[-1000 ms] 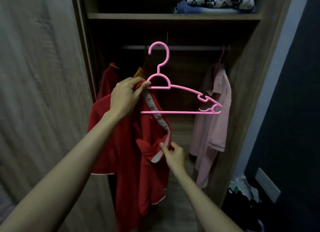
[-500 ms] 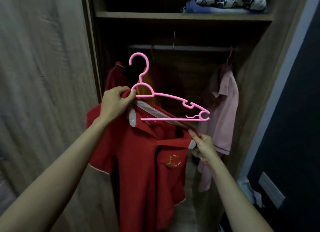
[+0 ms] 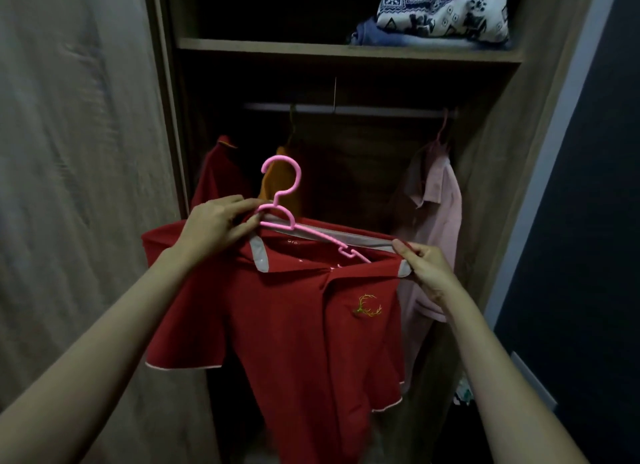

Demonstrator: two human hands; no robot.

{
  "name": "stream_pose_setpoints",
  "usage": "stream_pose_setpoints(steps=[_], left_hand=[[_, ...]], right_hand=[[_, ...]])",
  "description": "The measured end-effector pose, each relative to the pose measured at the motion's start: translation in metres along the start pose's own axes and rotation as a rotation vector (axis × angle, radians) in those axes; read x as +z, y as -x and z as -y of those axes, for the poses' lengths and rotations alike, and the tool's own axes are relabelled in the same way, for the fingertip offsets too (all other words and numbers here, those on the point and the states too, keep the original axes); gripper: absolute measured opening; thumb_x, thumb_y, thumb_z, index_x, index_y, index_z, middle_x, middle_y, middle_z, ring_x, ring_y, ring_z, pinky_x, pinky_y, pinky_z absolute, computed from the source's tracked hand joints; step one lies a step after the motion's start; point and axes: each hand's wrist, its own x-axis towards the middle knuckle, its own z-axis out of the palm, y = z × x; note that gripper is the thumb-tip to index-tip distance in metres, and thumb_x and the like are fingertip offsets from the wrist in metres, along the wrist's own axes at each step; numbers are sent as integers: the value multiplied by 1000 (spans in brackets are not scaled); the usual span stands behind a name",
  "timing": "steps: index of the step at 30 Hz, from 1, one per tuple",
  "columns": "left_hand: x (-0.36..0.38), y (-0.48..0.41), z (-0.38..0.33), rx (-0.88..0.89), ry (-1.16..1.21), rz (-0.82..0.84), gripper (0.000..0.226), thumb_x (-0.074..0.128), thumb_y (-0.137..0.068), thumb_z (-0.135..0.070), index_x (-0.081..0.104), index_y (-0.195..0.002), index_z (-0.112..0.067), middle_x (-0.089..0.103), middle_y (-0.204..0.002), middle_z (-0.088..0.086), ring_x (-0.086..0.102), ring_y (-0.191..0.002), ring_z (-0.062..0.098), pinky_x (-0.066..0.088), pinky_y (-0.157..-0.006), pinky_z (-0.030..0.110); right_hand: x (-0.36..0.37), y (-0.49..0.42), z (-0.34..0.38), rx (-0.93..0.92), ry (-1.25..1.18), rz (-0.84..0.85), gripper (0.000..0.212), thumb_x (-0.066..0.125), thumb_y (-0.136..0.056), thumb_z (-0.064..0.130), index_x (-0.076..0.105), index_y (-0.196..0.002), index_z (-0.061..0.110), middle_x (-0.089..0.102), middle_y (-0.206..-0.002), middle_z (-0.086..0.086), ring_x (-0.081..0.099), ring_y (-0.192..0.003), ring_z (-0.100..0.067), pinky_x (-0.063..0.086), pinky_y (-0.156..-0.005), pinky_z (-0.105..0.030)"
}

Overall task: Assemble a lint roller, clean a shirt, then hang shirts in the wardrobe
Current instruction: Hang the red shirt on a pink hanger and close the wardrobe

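Hands hold a red polo shirt (image 3: 294,325) up in front of the open wardrobe (image 3: 346,53). The left hand (image 3: 216,226) has its fingers pinching the pink hanger (image 3: 280,193) and the collar together; the right hand (image 3: 424,268) pinches the collar's other end. The hanger's right arm sits inside the neck opening. Behind, a pink shirt (image 3: 436,221) hangs from the rail (image 3: 381,110).

Hanger (image 3: 294,221) inside shirt (image 3: 304,325) collar; wardrobe rail (image 3: 363,110) behind, folded clothes (image 3: 440,16) above
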Motion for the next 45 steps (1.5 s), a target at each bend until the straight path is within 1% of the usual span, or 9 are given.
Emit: stream_pose_setpoints(steps=[5, 10, 16, 19, 22, 30, 35, 38, 45], left_hand=[[13, -2, -13, -96, -52, -26, 43, 37, -90, -51, 61, -121, -34, 58, -78, -3, 62, -71, 22, 48, -52, 35], [22, -14, -16, -233, 292, -121, 40, 47, -90, -48, 65, -117, -26, 72, -100, -2, 67, -87, 18, 52, -75, 43], [21, -20, -16, -182, 447, -120, 34, 55, -92, -40, 67, -118, -22, 71, -109, -8, 66, -99, 6, 53, -85, 36], [22, -24, -22, -159, 501, -97, 25, 61, -93, -31, 68, -115, -22, 71, -105, -10, 66, -97, 4, 53, -85, 34], [24, -26, -26, -149, 481, -85, 29, 59, -91, -38, 69, -114, -24, 70, -101, -17, 66, -92, 2, 53, -80, 34], [34, -28, -32, -78, 429, 7, 36, 52, -90, -49, 67, -116, -30, 71, -105, -10, 66, -96, 6, 53, -80, 40], [39, -33, -42, -19, 368, 31, 38, 48, -91, -54, 66, -118, -33, 71, -100, -8, 66, -90, 10, 53, -73, 42], [36, -32, -32, -48, 385, -2, 37, 48, -91, -55, 64, -117, -35, 71, -97, -7, 67, -89, 11, 53, -73, 45], [40, -36, -44, -13, 383, 10, 37, 49, -91, -54, 64, -118, -35, 69, -94, -9, 65, -85, 8, 53, -72, 42]], right_hand=[[17, 5, 11, -191, 118, -74, 18, 62, -91, 21, 74, -93, 8, 74, -77, -3, 67, -72, -14, 55, -65, -28], [37, 17, 27, -431, 232, 54, 14, 61, -91, 20, 73, -96, 15, 67, -83, 6, 60, -75, -2, 49, -70, -20], [20, -7, 28, -654, 808, -248, 47, 49, -94, 49, 46, -137, 31, 41, -140, 9, 33, -133, -9, 17, -110, -31], [24, -18, 29, -663, 1050, -96, 55, 28, -92, 60, 59, -117, 22, 63, -111, 6, 55, -110, -16, 29, -98, -34], [32, -20, 26, -699, 1004, -68, 49, 29, -95, 53, 54, -79, 13, 56, -72, 5, 61, -74, -25, 38, -70, -34], [55, -12, 21, -747, 934, -216, 48, 32, -93, 47, 70, -95, 18, 71, -73, -7, 68, -71, -32, 43, -56, -33], [60, -5, 29, -690, 944, 45, 47, 35, -91, 56, 62, -120, 29, 67, -117, 9, 61, -109, -11, 49, -89, -37], [37, -4, 22, -551, 1020, 112, 58, 39, -90, 62, 40, -140, 32, 57, -134, 3, 53, -122, -17, 45, -98, -37], [45, 0, 29, -641, 1027, 10, 31, 36, -101, 34, 58, -120, 21, 64, -118, 4, 59, -109, -18, 43, -85, -32]])
